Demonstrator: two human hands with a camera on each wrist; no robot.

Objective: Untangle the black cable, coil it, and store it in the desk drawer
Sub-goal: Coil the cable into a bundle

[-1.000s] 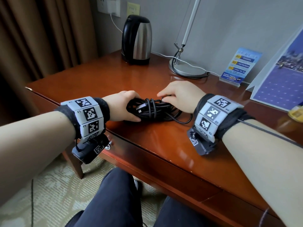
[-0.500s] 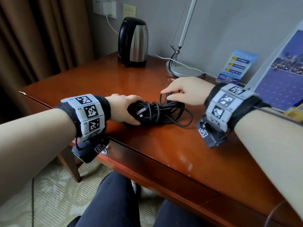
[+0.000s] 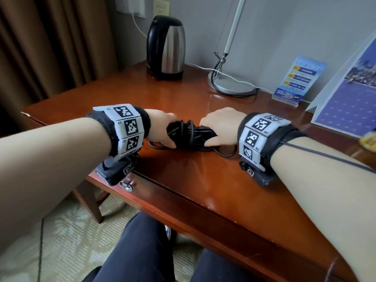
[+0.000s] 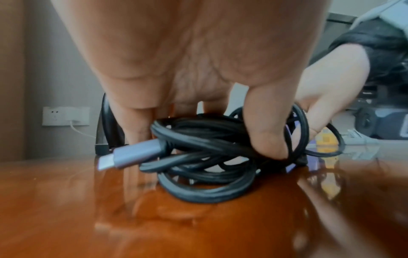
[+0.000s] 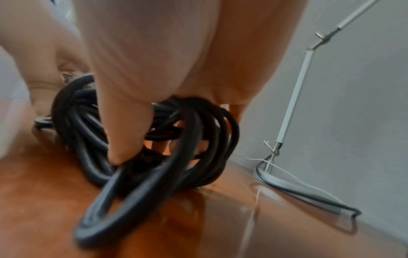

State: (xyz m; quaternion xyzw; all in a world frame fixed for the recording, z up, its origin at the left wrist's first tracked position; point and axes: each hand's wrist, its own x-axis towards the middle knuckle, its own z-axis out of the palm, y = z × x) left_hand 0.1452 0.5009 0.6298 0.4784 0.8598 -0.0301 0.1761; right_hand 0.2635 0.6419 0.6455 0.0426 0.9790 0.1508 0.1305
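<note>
Glossy red-brown desk (image 3: 183, 176), wall behind it; black cable (image 3: 189, 135) sits as a tangled wad mid-desk, nearer the front edge than the back. Your left hand (image 3: 162, 129) is clenched round the wad's left end, thumb pressing down over the strands, and the grey USB plug (image 4: 134, 155) pokes out free beside it. Your right hand (image 3: 221, 127) grips the other end, thumb hooked into the loops; a slack loop trails out toward the front edge.

Step in hand, I'd say: start of untangling, nothing coiled yet, desk drawer (image 3: 203, 208) under the front edge looks closed.

To do it well:
- Ease both grips; squeezing likely tightens the knot.
- Find the plug w/ your left, feed it back thru loops one at a time.
- Use your right to spread loops apart, not yank.
- Keep clear of the kettle (image 3: 165, 47) and lamp base (image 3: 232, 84) at the back edge, esp. the lamp's own cords.
</note>
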